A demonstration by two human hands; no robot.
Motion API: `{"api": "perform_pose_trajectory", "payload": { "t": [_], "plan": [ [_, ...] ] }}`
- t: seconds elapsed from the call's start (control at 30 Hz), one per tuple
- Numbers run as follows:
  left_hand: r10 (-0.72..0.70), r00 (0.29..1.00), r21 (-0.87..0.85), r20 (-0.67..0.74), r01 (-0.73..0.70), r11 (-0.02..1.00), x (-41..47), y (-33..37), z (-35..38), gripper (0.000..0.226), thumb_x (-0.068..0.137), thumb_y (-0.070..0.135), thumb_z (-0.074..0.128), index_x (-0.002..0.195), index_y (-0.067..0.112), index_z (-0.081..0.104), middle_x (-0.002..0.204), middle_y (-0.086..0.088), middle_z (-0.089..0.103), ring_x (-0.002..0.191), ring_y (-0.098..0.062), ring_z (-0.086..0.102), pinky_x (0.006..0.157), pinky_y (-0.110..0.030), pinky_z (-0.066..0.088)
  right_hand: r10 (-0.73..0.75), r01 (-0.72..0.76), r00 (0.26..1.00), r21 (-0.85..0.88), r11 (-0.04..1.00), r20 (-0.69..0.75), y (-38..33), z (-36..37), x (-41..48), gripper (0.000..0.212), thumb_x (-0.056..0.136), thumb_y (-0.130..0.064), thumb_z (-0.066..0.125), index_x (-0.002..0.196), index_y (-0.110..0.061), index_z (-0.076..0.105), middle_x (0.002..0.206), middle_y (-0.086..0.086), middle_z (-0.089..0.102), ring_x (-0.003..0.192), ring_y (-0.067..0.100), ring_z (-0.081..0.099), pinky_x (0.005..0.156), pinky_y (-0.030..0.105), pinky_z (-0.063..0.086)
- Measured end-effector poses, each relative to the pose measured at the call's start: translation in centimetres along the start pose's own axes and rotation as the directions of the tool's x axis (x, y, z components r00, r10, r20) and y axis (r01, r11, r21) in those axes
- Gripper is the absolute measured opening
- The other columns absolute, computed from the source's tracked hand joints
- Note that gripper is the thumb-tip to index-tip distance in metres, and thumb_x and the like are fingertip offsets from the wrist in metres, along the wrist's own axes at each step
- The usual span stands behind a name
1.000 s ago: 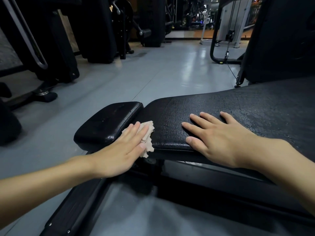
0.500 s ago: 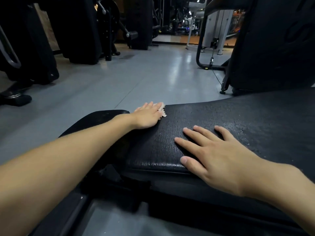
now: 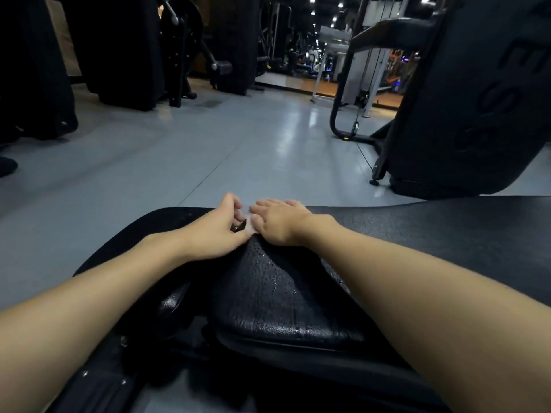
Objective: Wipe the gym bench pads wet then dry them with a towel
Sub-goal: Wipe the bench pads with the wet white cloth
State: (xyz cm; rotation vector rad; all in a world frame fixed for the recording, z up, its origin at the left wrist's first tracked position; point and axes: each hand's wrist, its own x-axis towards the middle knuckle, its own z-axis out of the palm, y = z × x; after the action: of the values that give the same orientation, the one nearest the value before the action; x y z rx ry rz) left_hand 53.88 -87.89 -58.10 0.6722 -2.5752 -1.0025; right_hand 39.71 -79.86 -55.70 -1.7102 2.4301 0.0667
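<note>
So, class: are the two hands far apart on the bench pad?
No, the left hand and right hand sit close together at the bench pad's far edge.

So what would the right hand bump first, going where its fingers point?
Probably the left hand, close beside the right hand at the bench pad's far edge; whether they already touch is unclear.

Dimly lit indoor gym. A black, textured bench pad [image 3: 283, 308] on a dark metal frame fills the foreground. Beyond the bench pad, a smooth grey floor [image 3: 238, 150] runs back and reflects small ceiling lights [image 3: 312, 0]. Beyond the bench pad to the right stands a large black machine housing [image 3: 465, 99], with a curved tube frame [image 3: 337, 114] and a hanging cable [image 3: 355, 126]. Far beyond the bench pad to the left are dark exercise machines, one with a round disc [image 3: 185, 28] and a padded roller [image 3: 222, 67].
</note>
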Motion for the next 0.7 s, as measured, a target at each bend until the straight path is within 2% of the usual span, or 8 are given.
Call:
{"api": "perform_pose_trajectory", "payload": {
  "t": [0.07, 0.13, 0.2, 0.4, 0.5, 0.57, 0.7],
  "plan": [
    [-0.018, 1.000, -0.007, 0.023, 0.018, 1.000, 0.4, 0.2, 0.0, 0.045, 0.090, 0.028, 0.065, 0.120, 0.015, 0.034, 0.111, 0.000, 0.054, 0.106, -0.018, 0.057, 0.094, -0.035, 0.048, -0.005, 0.007, 1.000, -0.080, 0.997, 0.031, 0.6, 0.2, -0.1, 0.052, 0.105, -0.035, 0.018, 0.155, -0.021, 0.028, 0.164, 0.002, 0.021, 0.151, 0.017, 0.015, 0.121, 0.044, 0.009],
    [-0.034, 0.998, 0.042, 0.051, 0.032, 0.999, 0.8, 0.7, 0.2, 0.041, 0.089, 0.018, 0.061, 0.121, 0.017, 0.035, 0.114, -0.001, 0.052, 0.106, -0.023, 0.056, 0.094, -0.038, 0.048, 0.019, -0.016, 0.999, -0.083, 0.996, 0.033, 1.6, -0.1, -0.5, 0.054, 0.105, -0.035, 0.017, 0.157, -0.022, 0.021, 0.166, 0.000, 0.014, 0.152, 0.016, 0.010, 0.122, 0.043, 0.006],
    [-0.026, 0.998, 0.106, 0.058, 0.020, 0.994, 1.1, 1.5, 0.7, 0.040, 0.089, 0.017, 0.058, 0.123, 0.020, 0.038, 0.117, -0.001, 0.051, 0.107, -0.024, 0.054, 0.096, -0.039, 0.045, 0.054, -0.052, 0.998, -0.083, 0.995, 0.027, 3.2, -0.3, -1.1, 0.055, 0.105, -0.036, 0.016, 0.158, -0.023, 0.017, 0.166, -0.001, 0.010, 0.152, 0.016, 0.007, 0.122, 0.043, 0.004],
    [0.063, 0.993, 0.209, 0.097, -0.082, 0.974, 2.0, 6.3, 2.7, 0.040, 0.088, 0.048, 0.059, 0.125, 0.034, 0.053, 0.125, 0.004, 0.053, 0.122, -0.017, 0.048, 0.105, -0.040, 0.038, 0.167, -0.168, 0.986, -0.087, 0.982, -0.017, 9.2, -1.5, -5.8, 0.054, 0.104, -0.036, 0.017, 0.158, -0.027, 0.016, 0.166, -0.003, 0.011, 0.152, 0.015, 0.007, 0.123, 0.042, 0.003],
    [0.122, 0.981, 0.262, 0.149, -0.158, 0.952, 2.4, 9.9, 4.6, 0.065, 0.067, 0.077, 0.042, 0.121, 0.043, 0.057, 0.127, 0.008, 0.054, 0.125, -0.018, 0.046, 0.107, -0.046, 0.037, 0.238, -0.240, 0.971, -0.096, 0.966, -0.028, 12.8, -2.4, -8.8, 0.054, 0.104, -0.034, 0.016, 0.157, -0.027, 0.017, 0.166, -0.004, 0.013, 0.152, 0.015, 0.007, 0.122, 0.042, 0.003],
    [0.163, 0.969, 0.252, 0.185, -0.207, 0.945, 2.7, 12.4, 6.1, 0.074, 0.062, 0.081, 0.036, 0.122, 0.043, 0.058, 0.127, 0.012, 0.054, 0.125, -0.017, 0.047, 0.106, -0.048, 0.037, 0.292, -0.295, 0.955, -0.109, 0.949, -0.042, 15.5, -3.0, -10.9, 0.053, 0.104, -0.034, 0.015, 0.157, -0.028, 0.018, 0.166, -0.004, 0.013, 0.152, 0.016, 0.007, 0.121, 0.041, 0.003],
    [0.243, 0.935, 0.224, 0.257, -0.302, 0.927, 2.9, 17.6, 9.1, 0.069, 0.070, 0.076, 0.041, 0.127, 0.039, 0.058, 0.126, 0.016, 0.056, 0.118, -0.013, 0.051, 0.105, -0.046, 0.039, 0.393, -0.396, 0.918, -0.109, 0.912, -0.054, 20.7, -4.2, -14.9, 0.054, 0.105, -0.033, 0.014, 0.158, -0.029, 0.014, 0.167, -0.004, 0.006, 0.153, 0.016, 0.002, 0.122, 0.040, 0.000]
  ]
}}
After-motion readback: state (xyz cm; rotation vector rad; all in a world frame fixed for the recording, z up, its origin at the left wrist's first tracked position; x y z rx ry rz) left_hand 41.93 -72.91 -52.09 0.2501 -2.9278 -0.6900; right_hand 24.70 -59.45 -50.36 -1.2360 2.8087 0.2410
